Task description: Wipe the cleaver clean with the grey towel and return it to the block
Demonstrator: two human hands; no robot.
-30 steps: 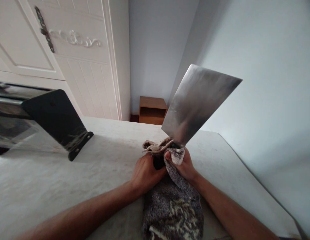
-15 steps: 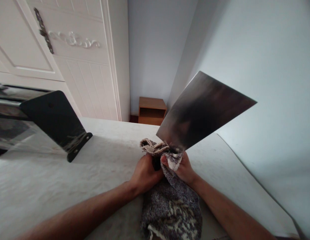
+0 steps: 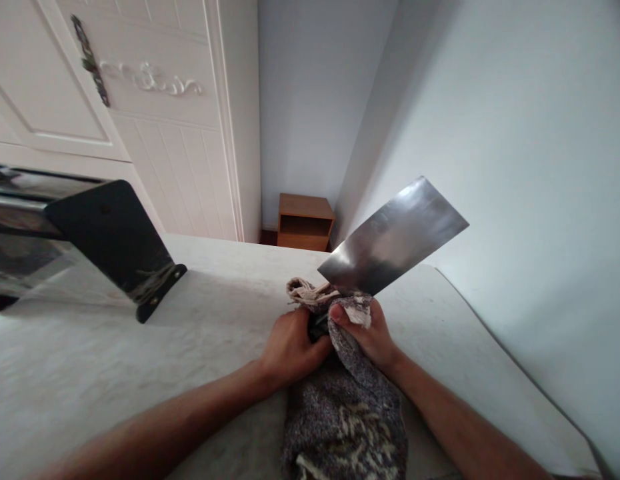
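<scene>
A cleaver [image 3: 395,233] with a broad, shiny steel blade points up and to the right, above the table. Its dark handle shows a little between my hands. My left hand [image 3: 293,343] is wrapped round that handle, with part of the cloth against its fingers. A grey-brown towel [image 3: 345,420] with cream patches hangs down toward me from the handle and the base of the blade. My right hand [image 3: 373,333] grips the towel, pressing a fold of it at the blade's lower end with the thumb on top. The right fingertips are hidden.
A black-sided rack [image 3: 110,233] with clear panels stands on the white table [image 3: 205,327] at the left. Beyond the table are a white wardrobe [image 3: 165,140] and a small brown cabinet [image 3: 306,207]. A pale wall [image 3: 530,167] runs along the right side.
The blade has tilted, now looking shorter, lower and brighter, with its far end away from its earlier higher place. Both hands keep their hold and have shifted slightly right.
</scene>
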